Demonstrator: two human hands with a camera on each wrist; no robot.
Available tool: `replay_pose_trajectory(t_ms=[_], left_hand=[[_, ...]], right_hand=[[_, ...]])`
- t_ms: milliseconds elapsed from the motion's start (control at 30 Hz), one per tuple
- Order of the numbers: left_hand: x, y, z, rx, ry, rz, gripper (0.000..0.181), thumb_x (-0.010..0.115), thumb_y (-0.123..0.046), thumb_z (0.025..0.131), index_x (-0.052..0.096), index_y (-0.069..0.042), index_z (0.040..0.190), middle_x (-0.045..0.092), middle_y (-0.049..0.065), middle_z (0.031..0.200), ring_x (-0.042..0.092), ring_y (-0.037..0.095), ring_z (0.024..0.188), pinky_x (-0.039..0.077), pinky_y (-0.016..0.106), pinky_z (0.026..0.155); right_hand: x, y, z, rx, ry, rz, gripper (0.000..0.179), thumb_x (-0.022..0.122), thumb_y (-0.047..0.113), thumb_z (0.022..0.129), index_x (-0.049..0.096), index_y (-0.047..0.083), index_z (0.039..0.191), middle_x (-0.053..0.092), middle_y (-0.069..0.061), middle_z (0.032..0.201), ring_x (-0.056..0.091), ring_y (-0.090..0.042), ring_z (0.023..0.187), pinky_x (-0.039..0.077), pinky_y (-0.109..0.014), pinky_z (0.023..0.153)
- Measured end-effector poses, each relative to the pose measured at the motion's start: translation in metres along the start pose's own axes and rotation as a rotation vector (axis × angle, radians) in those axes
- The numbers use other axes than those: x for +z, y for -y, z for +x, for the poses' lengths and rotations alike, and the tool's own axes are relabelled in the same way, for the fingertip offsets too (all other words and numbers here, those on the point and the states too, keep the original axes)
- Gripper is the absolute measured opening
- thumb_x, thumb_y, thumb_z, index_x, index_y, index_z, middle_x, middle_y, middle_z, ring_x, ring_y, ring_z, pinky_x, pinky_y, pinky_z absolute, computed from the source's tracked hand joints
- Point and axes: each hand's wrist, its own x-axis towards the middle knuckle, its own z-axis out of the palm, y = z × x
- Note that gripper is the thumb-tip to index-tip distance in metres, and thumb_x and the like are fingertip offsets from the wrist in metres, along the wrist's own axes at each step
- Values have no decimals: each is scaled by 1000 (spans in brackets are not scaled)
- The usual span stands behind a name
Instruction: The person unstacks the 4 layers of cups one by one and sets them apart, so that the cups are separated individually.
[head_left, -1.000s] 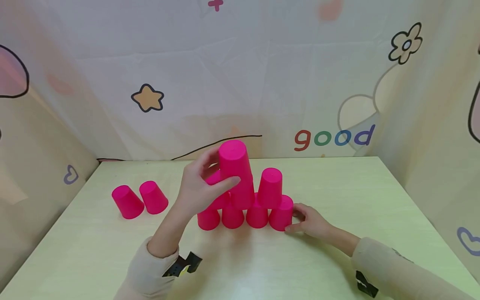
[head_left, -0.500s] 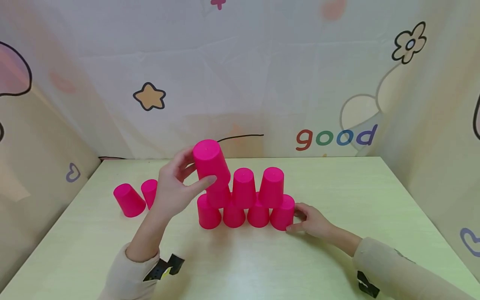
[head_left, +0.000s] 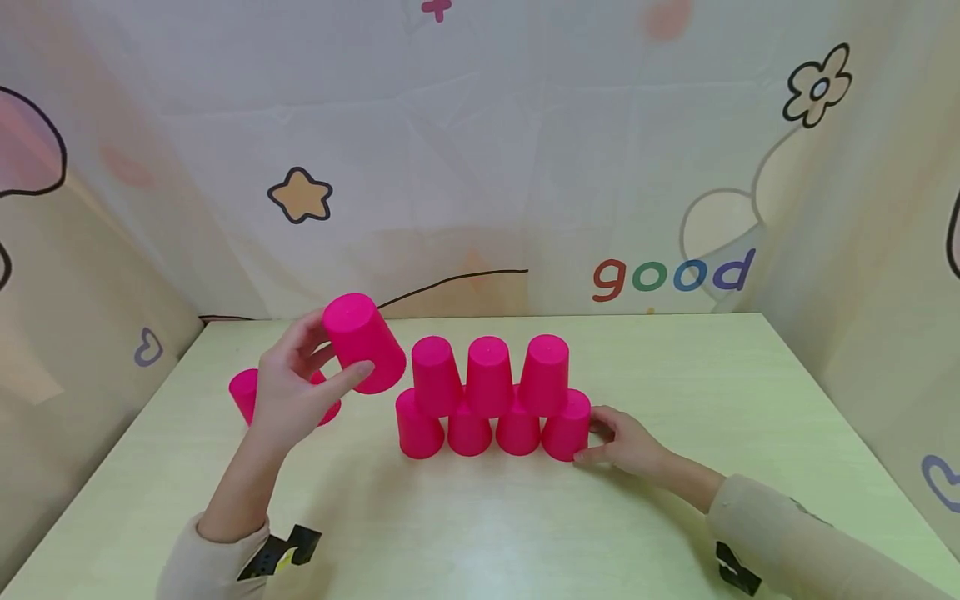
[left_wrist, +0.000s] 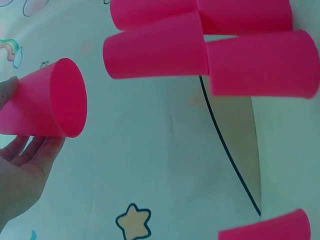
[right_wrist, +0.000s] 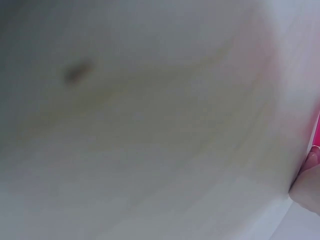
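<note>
In the head view my left hand [head_left: 288,400] grips an upside-down pink cup [head_left: 363,342], raised left of the stack and slightly tilted. The left wrist view shows this held cup [left_wrist: 30,107] from the side, its open mouth facing right, thumb and fingers on opposite sides. Two rows of upturned pink cups stand mid-table: several below and three above, the middle upper cup [head_left: 489,379] among them. Low at the stack's right end, my right hand [head_left: 626,442] holds the end cup [head_left: 567,427] of the bottom row between thumb and fingers.
Two more pink cups stand on the left of the table [head_left: 480,533], partly hidden behind my left hand; one is the far-left cup [head_left: 243,392]. A printed cloth [head_left: 480,167] hangs behind the table and along both sides.
My left hand has carried its cup leftward off the top of the stack and a little lower, now covering parts of the two separate cups. My right hand has stayed put.
</note>
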Motion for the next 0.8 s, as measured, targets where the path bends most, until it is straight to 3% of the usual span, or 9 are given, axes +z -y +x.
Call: replay_pose_trajectory(t_ms=[400,800], left_hand=[[-33,21,-11,-26,-59,149,61,71,5,73,47,-4,128,55,-6,109,54,12,99,49,16,75],[-63,41,-25,-186,-129,310,58,72,-10,78,46,-8,130,55,-6,107,54,2,93,47,12,73]], right_hand=[[2,-2,1,44,-9,-11,62,78,14,70,49,1,123,53,-13,116,49,-30,107,47,-37,86],[1,-4,2,32,-11,-17,62,79,15,69,49,2,123,53,-12,116,49,-30,107,46,-37,86]])
